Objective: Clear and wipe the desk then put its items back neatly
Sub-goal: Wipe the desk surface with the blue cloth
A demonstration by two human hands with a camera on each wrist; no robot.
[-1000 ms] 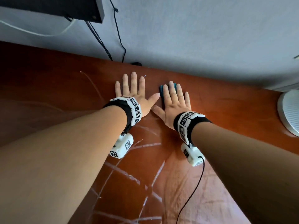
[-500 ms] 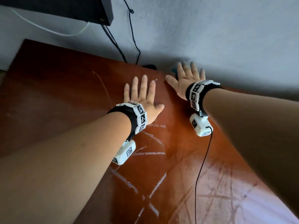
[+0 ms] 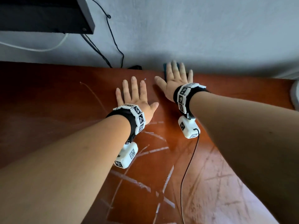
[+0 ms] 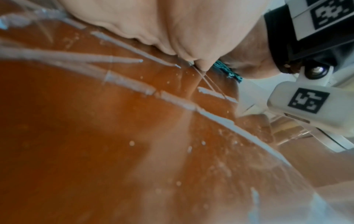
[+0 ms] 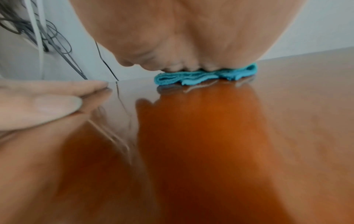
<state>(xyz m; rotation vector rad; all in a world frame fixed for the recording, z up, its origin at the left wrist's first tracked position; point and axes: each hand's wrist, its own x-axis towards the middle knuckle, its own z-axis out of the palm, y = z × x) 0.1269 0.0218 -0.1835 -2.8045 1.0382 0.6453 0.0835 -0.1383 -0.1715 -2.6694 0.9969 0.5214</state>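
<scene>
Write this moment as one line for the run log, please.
phase: wiping | right hand: flat on blue cloth at desk back edge | left hand: flat on desk, empty | streaks near front

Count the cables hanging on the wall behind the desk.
3 in the head view: a white cable under the monitor, and two black cables dropping behind the desk. Others may be hidden.

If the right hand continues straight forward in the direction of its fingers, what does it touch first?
Most likely the grey wall. The right hand presses the blue cloth flat at the desk's back edge, fingers pointing at the wall; nothing visible stands between.
</scene>
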